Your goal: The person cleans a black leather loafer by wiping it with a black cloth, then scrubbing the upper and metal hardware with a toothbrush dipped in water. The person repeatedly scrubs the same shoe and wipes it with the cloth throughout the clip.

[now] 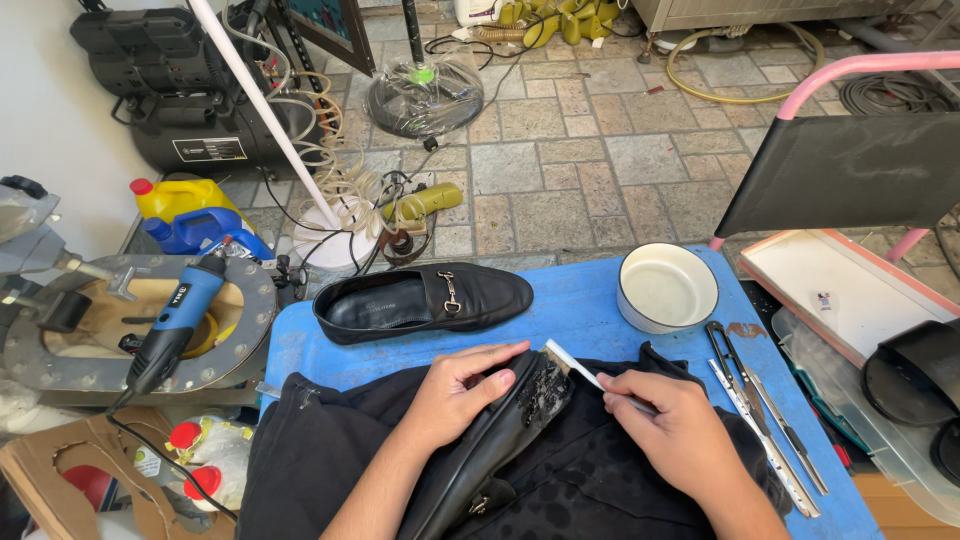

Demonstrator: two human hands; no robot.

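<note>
My left hand (462, 385) presses, fingers together, on a black shoe (500, 440) in my lap at six o'clock. My right hand (672, 428) pinches a white brush (572, 362) against its toe. Another loafer (420, 300) lies at twelve o'clock.

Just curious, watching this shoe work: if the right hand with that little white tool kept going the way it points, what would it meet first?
Probably the black-smeared sole of the shoe, which the right hand aims its white tool at.
</note>
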